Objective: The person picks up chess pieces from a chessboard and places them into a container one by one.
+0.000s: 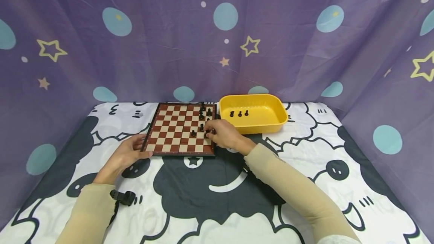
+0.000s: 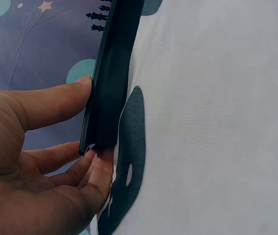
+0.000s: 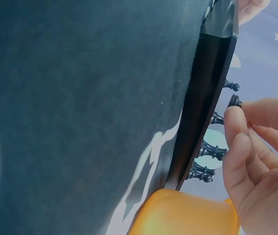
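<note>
A red-and-white chessboard [image 1: 171, 131] with a dark rim lies on the cloth. At its near left corner my left hand [image 1: 127, 154] grips the edge, thumb [image 2: 55, 105] on the rim and fingers around the corner. My right hand [image 1: 224, 133] is over the board's right side. Between thumb and fingers it pinches a black chess piece [image 3: 235, 101], mostly covered, so its kind cannot be told. Several black pieces stand on the right part of the board, among them a pawn [image 1: 193, 133] near the held piece and taller crowned pieces [image 3: 212, 151].
A yellow tray [image 1: 261, 128] stands just right of the board, with 3 small black chess pieces [image 1: 240, 114] inside near its left. A purple curtain [image 1: 288, 59] hangs behind. The cartoon-print cloth [image 1: 305, 153] spreads under everything.
</note>
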`<move>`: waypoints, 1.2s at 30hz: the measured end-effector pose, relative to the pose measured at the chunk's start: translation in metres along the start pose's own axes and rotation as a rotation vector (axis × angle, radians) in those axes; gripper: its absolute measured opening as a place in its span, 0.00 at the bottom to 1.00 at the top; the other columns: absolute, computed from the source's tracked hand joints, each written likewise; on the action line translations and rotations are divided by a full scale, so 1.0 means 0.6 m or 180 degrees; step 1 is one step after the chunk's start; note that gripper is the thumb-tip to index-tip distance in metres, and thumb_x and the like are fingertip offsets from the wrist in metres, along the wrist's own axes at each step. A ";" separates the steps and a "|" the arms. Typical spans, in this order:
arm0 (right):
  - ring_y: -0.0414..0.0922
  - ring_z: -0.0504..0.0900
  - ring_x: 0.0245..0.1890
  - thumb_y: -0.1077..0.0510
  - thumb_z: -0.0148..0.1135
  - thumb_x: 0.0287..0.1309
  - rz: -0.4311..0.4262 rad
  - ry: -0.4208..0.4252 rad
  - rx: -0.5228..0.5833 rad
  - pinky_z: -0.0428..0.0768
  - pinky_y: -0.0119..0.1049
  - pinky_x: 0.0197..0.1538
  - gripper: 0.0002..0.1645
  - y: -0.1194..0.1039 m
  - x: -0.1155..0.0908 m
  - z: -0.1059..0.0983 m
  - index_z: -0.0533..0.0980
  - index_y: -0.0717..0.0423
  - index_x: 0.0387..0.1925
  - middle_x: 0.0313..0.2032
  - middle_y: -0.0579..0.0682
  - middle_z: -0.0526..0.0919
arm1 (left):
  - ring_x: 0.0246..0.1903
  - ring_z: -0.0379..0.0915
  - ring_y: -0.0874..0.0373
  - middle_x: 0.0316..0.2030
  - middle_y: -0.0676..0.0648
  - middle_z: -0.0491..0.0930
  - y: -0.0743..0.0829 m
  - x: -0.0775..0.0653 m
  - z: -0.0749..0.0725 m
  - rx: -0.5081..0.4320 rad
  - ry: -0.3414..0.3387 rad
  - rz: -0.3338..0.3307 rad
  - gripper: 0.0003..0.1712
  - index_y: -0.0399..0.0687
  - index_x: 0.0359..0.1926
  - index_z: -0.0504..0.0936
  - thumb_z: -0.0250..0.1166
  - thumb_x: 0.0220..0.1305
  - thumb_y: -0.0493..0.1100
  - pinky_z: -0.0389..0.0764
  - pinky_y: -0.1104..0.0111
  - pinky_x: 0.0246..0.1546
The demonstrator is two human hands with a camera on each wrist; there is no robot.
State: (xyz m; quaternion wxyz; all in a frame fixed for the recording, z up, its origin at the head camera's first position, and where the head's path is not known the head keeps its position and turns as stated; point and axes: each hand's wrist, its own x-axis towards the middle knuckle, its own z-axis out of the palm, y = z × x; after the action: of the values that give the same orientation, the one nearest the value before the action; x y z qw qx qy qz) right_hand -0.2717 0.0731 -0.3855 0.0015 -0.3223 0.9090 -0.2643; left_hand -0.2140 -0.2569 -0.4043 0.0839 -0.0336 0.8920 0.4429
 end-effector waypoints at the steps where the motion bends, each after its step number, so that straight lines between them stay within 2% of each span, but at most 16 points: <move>1: 0.42 0.80 0.42 0.58 0.61 0.62 -0.0005 0.0006 0.0011 0.78 0.38 0.45 0.14 -0.001 -0.001 -0.001 0.79 0.54 0.50 0.44 0.47 0.83 | 0.58 0.64 0.35 0.61 0.28 0.64 0.000 0.000 0.000 0.0001 0.0001 -0.0003 0.49 0.33 0.71 0.53 0.71 0.53 0.37 0.71 0.47 0.55; 8: 0.41 0.80 0.42 0.57 0.60 0.63 -0.0073 0.0064 0.0023 0.78 0.37 0.46 0.15 -0.004 -0.009 -0.008 0.79 0.53 0.50 0.44 0.46 0.83 | 0.58 0.65 0.35 0.61 0.28 0.65 -0.003 -0.001 0.001 0.0004 0.0024 0.0024 0.49 0.32 0.71 0.53 0.71 0.53 0.37 0.71 0.47 0.55; 15: 0.45 0.81 0.44 0.57 0.61 0.62 -0.0120 0.0192 -0.0004 0.78 0.40 0.46 0.16 -0.002 -0.024 -0.022 0.79 0.54 0.51 0.46 0.47 0.83 | 0.57 0.65 0.35 0.60 0.28 0.65 -0.001 -0.003 0.001 0.0001 0.0044 0.0052 0.49 0.32 0.71 0.53 0.71 0.53 0.37 0.70 0.47 0.54; 25: 0.38 0.77 0.31 0.58 0.60 0.61 -0.0206 0.0416 -0.0182 0.76 0.37 0.38 0.15 0.006 -0.042 -0.044 0.81 0.52 0.50 0.43 0.46 0.83 | 0.57 0.65 0.36 0.60 0.28 0.65 -0.002 -0.003 -0.001 -0.0007 0.0042 0.0059 0.49 0.32 0.71 0.53 0.70 0.53 0.37 0.70 0.48 0.54; 36: 0.40 0.79 0.29 0.60 0.64 0.57 -0.0253 0.0677 -0.0263 0.78 0.38 0.37 0.12 0.035 -0.066 -0.075 0.82 0.53 0.45 0.42 0.47 0.84 | 0.57 0.65 0.36 0.60 0.28 0.65 0.001 -0.003 0.000 -0.0010 0.0026 0.0069 0.49 0.32 0.71 0.53 0.70 0.53 0.37 0.71 0.48 0.54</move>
State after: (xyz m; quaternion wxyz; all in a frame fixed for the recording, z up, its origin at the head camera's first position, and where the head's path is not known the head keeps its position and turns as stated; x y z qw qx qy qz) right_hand -0.2602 0.1315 -0.3635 -0.1187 -0.3280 0.9006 -0.2592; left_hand -0.2122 -0.2568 -0.4033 0.0753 -0.0259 0.8920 0.4450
